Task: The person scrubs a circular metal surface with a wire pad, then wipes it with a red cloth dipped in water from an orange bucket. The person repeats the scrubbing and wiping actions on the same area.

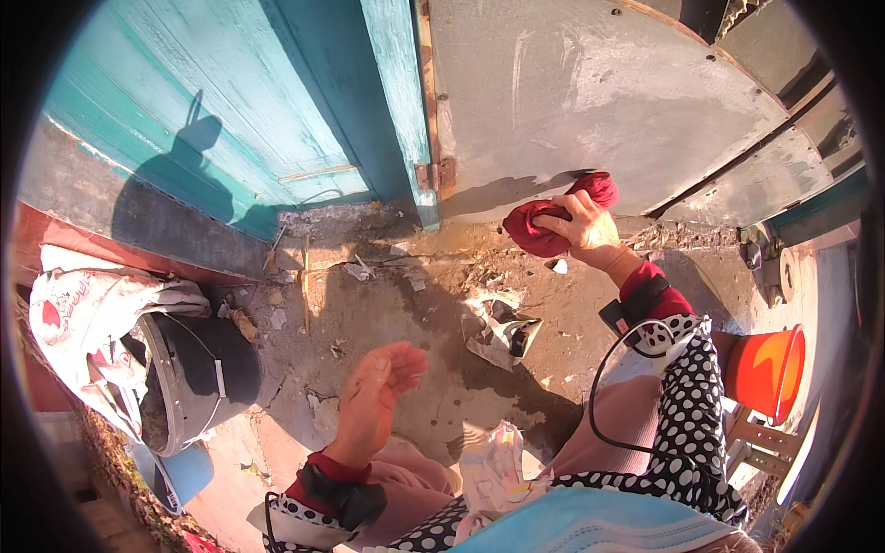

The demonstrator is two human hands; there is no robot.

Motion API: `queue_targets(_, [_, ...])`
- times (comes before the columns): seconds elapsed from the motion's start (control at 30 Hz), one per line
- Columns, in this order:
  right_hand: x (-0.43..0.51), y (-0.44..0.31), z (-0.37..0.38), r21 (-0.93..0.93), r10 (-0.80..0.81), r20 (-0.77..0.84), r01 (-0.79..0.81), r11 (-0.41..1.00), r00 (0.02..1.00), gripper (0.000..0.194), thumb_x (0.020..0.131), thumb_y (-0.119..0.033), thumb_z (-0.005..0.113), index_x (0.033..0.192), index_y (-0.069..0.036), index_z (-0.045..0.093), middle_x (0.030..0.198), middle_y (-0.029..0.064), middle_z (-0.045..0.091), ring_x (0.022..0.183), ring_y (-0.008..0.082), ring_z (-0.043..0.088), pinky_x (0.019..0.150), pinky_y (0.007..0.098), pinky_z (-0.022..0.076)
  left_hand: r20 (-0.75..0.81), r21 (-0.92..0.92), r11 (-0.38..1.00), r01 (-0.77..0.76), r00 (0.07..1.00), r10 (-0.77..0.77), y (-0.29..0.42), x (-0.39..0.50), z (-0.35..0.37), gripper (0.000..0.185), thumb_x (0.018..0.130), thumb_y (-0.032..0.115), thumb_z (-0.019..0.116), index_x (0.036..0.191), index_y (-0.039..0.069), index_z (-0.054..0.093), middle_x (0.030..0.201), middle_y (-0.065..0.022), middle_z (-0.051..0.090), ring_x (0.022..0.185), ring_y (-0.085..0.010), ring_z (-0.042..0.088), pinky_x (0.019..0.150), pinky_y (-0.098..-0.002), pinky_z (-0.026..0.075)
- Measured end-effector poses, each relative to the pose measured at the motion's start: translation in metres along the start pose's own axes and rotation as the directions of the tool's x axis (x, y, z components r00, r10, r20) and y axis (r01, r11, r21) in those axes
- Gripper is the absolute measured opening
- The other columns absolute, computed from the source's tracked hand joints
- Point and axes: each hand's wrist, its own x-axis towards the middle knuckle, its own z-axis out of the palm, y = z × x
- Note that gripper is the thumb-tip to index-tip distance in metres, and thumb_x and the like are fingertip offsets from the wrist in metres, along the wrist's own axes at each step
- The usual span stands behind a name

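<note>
My right hand (584, 225) grips a bunched dark red cloth (536, 231) at the lower edge of a grey metal-faced door panel (553, 104). Whether the cloth touches the panel I cannot tell. Below and to the left, my left hand (380, 397) is raised over the ground, palm turned inward and fingers bent, with nothing in it. A crumpled scrap of printed wrapping (499, 332) lies on the concrete between the hands. Black bands with a cable are strapped at both wrists.
A black bucket (207, 373) with a printed white sack (90, 325) over it stands at left, a blue container (183, 473) below. An orange bucket (764, 373) is at right. A turquoise wooden door (263, 104) rises at upper left. Debris and a thin stick (306, 283) litter the ground.
</note>
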Motion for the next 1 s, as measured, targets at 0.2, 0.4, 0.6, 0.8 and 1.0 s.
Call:
queue_targets(0.2, [0.086,0.007,-0.180,-0.160,-0.277,-0.651,0.228,0.960,0.707,0.056,0.057,0.001,0.076,0.110,-0.010,0.063,0.107,0.0173,0.059,0.092,0.0308,0.059,0.073,0.0362,0.0500,-0.032,0.021,0.994,0.110,0.994,-0.109,-0.011,0.029,0.012,0.038,0.100,0.026,0.039,0.125,-0.001,0.048,0.119,-0.0156,0.058,0.109,-0.0236,0.057,0.091,-0.0335,0.044])
queue_targets(0.4, [0.168,0.010,-0.178,-0.408,-0.439,-0.707,0.187,0.893,0.554,0.053,0.059,-0.003,0.075,0.109,-0.011,0.063,0.107,0.0122,0.060,0.090,0.0271,0.056,0.075,0.0347,0.0478,0.015,0.054,0.994,0.094,0.995,-0.095,-0.019,0.042,0.023,0.035,0.100,0.024,0.040,0.122,-0.002,0.047,0.117,-0.0171,0.059,0.107,-0.0267,0.059,0.090,-0.0359,0.046])
queue_targets(0.6, [0.071,0.015,-0.031,-0.148,-0.200,-0.387,0.153,0.977,0.900,0.044,0.066,-0.012,0.063,0.104,-0.036,0.064,0.109,-0.0004,0.054,0.084,0.0228,0.052,0.055,0.0308,0.0534,0.043,0.020,0.992,0.124,0.991,-0.125,-0.013,0.043,0.020,0.039,0.101,0.028,0.039,0.125,-0.001,0.049,0.119,-0.0154,0.058,0.110,-0.0235,0.057,0.092,-0.0329,0.044])
queue_targets(0.8, [-0.007,-0.007,-0.011,0.445,0.341,0.024,-0.315,0.838,0.940,0.051,0.067,0.001,0.071,0.113,-0.019,0.063,0.109,0.0066,0.061,0.094,0.0248,0.061,0.081,0.0349,0.0530,0.036,0.227,0.974,-0.024,0.999,0.016,-0.015,0.061,0.027,0.048,0.100,0.026,0.042,0.141,0.004,0.033,0.140,-0.0145,0.042,0.126,-0.0264,0.044,0.100,-0.0374,0.039])
queue_targets(1.0, [0.018,-0.107,-0.067,0.853,0.531,0.468,-0.203,-0.481,0.707,0.063,0.074,0.003,0.072,0.131,0.002,0.043,0.116,0.0106,0.059,0.103,0.0169,0.058,0.090,0.0310,0.0477,0.139,0.293,0.910,-0.292,0.955,0.262,-0.014,0.082,0.080,0.102,0.080,0.035,0.070,0.149,0.005,0.002,0.153,-0.0127,0.011,0.140,-0.0291,0.019,0.110,-0.0430,0.026])
